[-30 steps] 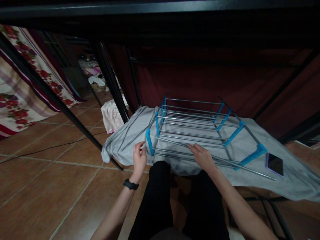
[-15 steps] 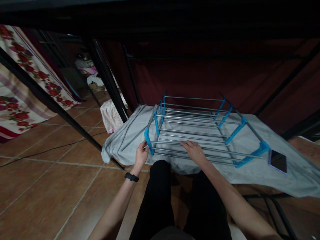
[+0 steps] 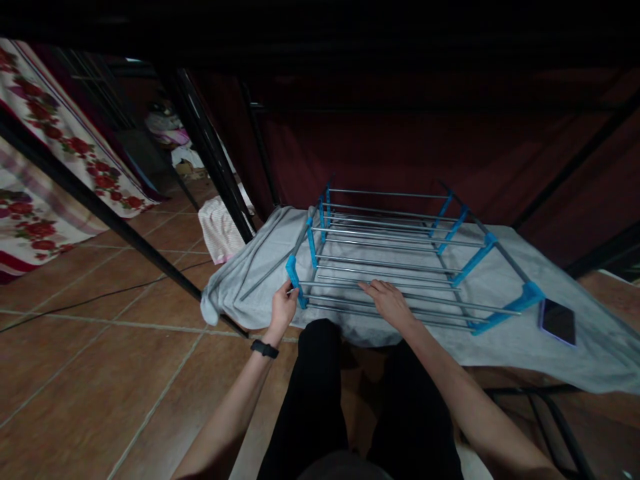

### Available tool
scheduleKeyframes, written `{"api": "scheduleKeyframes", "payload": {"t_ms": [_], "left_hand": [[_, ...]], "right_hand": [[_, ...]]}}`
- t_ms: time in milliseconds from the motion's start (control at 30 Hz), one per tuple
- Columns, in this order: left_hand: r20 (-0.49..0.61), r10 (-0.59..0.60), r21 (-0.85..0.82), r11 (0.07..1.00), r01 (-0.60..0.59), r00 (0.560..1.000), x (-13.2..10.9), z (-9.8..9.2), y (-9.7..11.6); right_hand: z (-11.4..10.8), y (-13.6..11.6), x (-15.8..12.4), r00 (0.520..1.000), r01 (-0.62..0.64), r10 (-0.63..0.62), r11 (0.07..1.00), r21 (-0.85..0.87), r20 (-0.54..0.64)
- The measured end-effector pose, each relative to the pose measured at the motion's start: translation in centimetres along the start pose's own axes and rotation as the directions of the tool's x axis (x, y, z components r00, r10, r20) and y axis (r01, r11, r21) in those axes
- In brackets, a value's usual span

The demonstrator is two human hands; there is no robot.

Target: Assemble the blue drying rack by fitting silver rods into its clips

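A rack (image 3: pixel 390 247) of thin metal rods and blue plastic connectors lies on a grey cloth (image 3: pixel 500 333) on the floor in front of me. My left hand (image 3: pixel 283 308) is closed on the near left blue connector (image 3: pixel 295 279). A black band is on that wrist. My right hand (image 3: pixel 387 301) rests palm down on the nearest rod (image 3: pixel 450 301), its fingers curled over it. A loose grey rod (image 3: pixel 273 268) lies on the cloth left of the rack. My legs in black trousers are below the hands.
A dark phone (image 3: pixel 557 321) lies on the cloth at the right. A black metal bed frame post (image 3: pixel 210 153) and a slanted bar (image 3: pixel 100 213) stand to the left. A pink-white cloth (image 3: pixel 217 230) and floral bedding (image 3: pixel 35 167) are further left. The floor is brown tile.
The long rod that lay slanted across the rack's front now runs level between the near blue connectors. My left hand moved onto the near left connector. My right hand shifted slightly left.
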State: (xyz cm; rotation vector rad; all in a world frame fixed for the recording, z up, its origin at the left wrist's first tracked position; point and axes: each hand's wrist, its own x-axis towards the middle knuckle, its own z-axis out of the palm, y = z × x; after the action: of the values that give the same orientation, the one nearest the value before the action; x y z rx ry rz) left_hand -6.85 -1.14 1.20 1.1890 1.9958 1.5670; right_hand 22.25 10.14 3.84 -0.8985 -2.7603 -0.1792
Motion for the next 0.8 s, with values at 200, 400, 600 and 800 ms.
{"api": "scheduleKeyframes", "payload": {"t_ms": [200,400,600,800], "left_hand": [[0.008,0.007,0.025,1.0,-0.008,1.0,0.11,-0.06,-0.04],[0.021,0.043,0.199,0.979,-0.046,0.999,-0.22,-0.18,-0.02],[0.011,0.079,0.351,0.933,-0.078,0.997,-0.54,-0.19,0.17],[0.009,0.075,0.344,0.936,-0.074,0.997,-0.29,-0.05,-0.02]], "right_hand": [[0.19,0.08,-0.18,1.0,0.026,-0.026,0.999,0.019,-0.003],[0.01,-0.04,-0.04,1.0,0.018,-0.018,0.999,0.03,0.005],[-0.27,-0.39,-0.27,1.0,0.024,-0.024,0.998,0.05,0.016],[-0.26,-0.66,-0.53,0.999,0.037,-0.037,0.997,0.063,0.001]]}}
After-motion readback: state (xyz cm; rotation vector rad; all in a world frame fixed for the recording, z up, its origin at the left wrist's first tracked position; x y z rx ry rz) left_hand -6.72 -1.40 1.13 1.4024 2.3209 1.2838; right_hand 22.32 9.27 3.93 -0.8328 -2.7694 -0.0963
